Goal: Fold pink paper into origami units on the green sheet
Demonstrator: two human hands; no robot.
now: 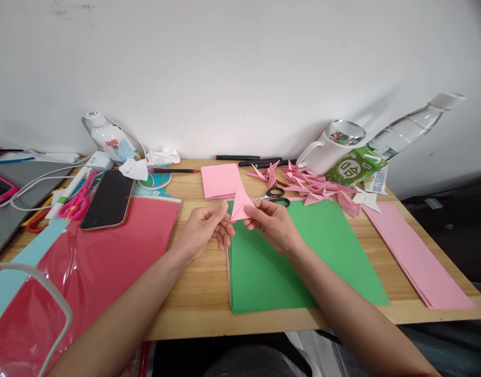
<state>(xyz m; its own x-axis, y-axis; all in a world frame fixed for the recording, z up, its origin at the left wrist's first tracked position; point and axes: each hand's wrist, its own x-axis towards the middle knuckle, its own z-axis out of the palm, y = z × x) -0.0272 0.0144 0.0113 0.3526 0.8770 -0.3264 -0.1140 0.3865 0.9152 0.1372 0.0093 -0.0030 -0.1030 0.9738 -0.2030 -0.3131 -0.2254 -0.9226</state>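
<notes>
A folded pink origami paper (241, 204) with a pointed top is held in the air above the near side of the table. My right hand (274, 222) pinches its right side between thumb and fingers. Beside the paper's left lower corner is my left hand (205, 228), thumb raised and fingers loosely curled with a gap between them; whether a fingertip touches the paper is hard to tell. Below lies a stack of green paper (303, 262). Behind the paper sit a stack of pink square sheets (220, 180) and black-handled scissors (277, 195), partly hidden.
Several folded pink pointed pieces (315, 186) are heaped at the back right, by a white mug (323, 149), a green packet (356, 166) and a leaning clear bottle (409, 128). Pink strips (417, 256) lie right. A phone (109, 199), pink scissors (80, 199) and red sheets (118, 256) lie left.
</notes>
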